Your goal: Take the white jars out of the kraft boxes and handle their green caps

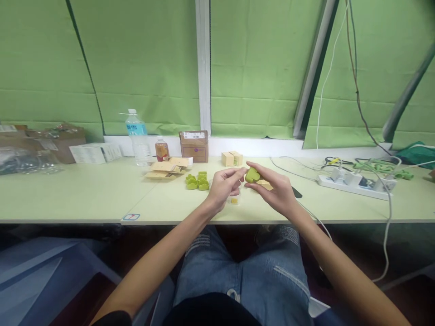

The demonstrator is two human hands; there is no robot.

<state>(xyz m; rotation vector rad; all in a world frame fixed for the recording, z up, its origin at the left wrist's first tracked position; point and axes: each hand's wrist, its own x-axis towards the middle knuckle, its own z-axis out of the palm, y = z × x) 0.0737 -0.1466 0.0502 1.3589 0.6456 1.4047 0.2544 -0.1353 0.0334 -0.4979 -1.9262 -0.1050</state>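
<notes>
1 green piece sits pinched inside the right grip, beside the pressed-together left grip.

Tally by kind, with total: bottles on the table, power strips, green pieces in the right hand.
Bottles: 2 (large clear bottle, small red bottle)
Power strip: 1
Green piece in the right hand: 1
Total: 4

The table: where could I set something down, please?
Bare: table left of the cardboard, in front of the white boxes and water bottle; also before the power strip. Crowded: around the left hand, right hand and lobed green pieces.
</notes>
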